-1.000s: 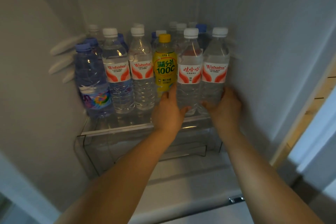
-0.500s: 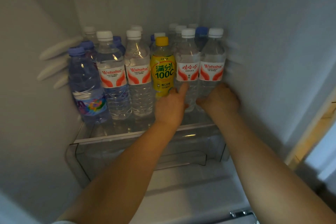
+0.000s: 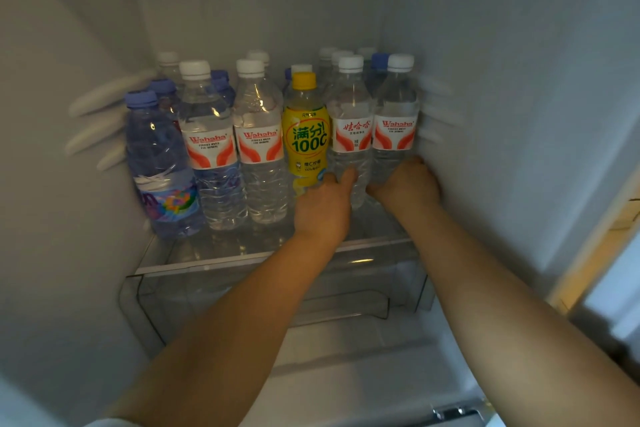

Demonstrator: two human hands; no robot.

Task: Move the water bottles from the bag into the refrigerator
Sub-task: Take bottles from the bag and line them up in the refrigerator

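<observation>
Several water bottles stand upright on the glass shelf point(image 3: 194, 265) inside the refrigerator. The front row has a blue-capped bottle point(image 3: 156, 163), two white-capped Wahaha bottles point(image 3: 207, 149), a yellow 100C drink bottle point(image 3: 304, 135) and two more clear bottles. My left hand point(image 3: 322, 208) grips the base of the red-labelled clear bottle point(image 3: 350, 128) beside the yellow one. My right hand point(image 3: 405, 187) wraps the base of the rightmost Wahaha bottle point(image 3: 395, 121), close to the right wall. The bag is out of view.
More bottles fill the rows behind the front one. A clear plastic drawer point(image 3: 173, 308) sits under the shelf. White rail ribs point(image 3: 100, 100) stick out of the left wall. The refrigerator's right wall point(image 3: 502, 114) is close to my right hand.
Both hands have slid the two right-hand bottles from the shelf's front edge further back, into line with the front row. The other bottles have stayed where they were.
</observation>
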